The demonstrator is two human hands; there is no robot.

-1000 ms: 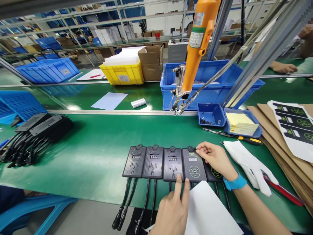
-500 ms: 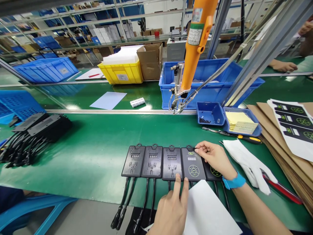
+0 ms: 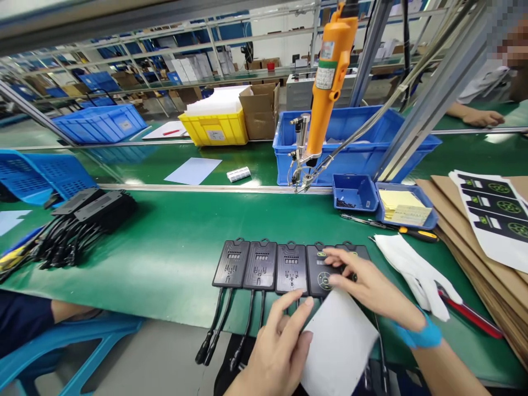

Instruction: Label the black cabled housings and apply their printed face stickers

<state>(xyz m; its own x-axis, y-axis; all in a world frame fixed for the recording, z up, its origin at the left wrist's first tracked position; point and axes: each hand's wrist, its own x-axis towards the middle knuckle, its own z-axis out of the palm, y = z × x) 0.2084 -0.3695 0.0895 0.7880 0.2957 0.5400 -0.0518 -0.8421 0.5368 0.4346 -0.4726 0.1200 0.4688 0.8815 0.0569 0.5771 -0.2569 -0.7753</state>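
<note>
A row of black controller boxes [image 3: 260,267] with cables lies on the green bench. Three show bare faces with a digit display. The fourth box [image 3: 317,275] bears a dark overlay label with a green-outlined button ring; the box at the right end is partly hidden by my right hand [image 3: 361,278]. That hand hovers over these two, fingers apart, its thumb near the top corner of a white sheet [image 3: 340,341]. My left hand [image 3: 282,335] is at the sheet's left edge, thumb against it and fingertips near the third box [image 3: 291,267].
An orange electric screwdriver [image 3: 325,93] hangs above small blue bins [image 3: 355,192]. White gloves [image 3: 406,267], a red-handled tool [image 3: 470,313] and printed label sheets [image 3: 495,206] lie to the right. Stacked black units [image 3: 94,214] are at left. Another person's hand [image 3: 480,116] is behind.
My right hand has lifted off the fourth box's upper right corner and its fingers have spread. My left fingers have come off the boxes, and the white sheet has turned and risen.
</note>
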